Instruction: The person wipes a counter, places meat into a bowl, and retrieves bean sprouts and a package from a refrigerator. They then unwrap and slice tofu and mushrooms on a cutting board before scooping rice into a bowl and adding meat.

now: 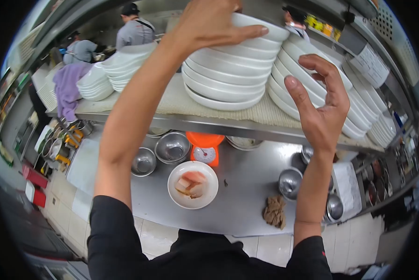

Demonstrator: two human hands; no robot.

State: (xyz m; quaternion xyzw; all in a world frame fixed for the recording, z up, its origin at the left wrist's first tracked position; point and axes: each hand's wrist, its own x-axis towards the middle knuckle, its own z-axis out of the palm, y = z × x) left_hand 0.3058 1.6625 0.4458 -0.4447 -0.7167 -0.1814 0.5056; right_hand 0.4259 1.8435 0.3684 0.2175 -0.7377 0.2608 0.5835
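Observation:
My left hand (209, 23) reaches up to a tall stack of white bowls (225, 74) on the shelf. Its thumb lies against the side of the top bowl (273, 30), and the other fingers are mostly out of sight at the upper frame edge. My right hand (325, 102) is raised in front of a leaning stack of white bowls (284, 88), holding nothing, thumb and fingers curved apart. Below, on the steel counter (246, 186), a white bowl (210, 179) contains pale and reddish pieces that I cannot identify.
An orange dial scale (205, 154) stands behind the lower bowl. Metal bowls (172, 145) sit on both sides, and crumpled brown paper (275, 212) lies front right. A purple cloth (69, 86) hangs from the shelf (172, 100). Several people (134, 32) work beyond it.

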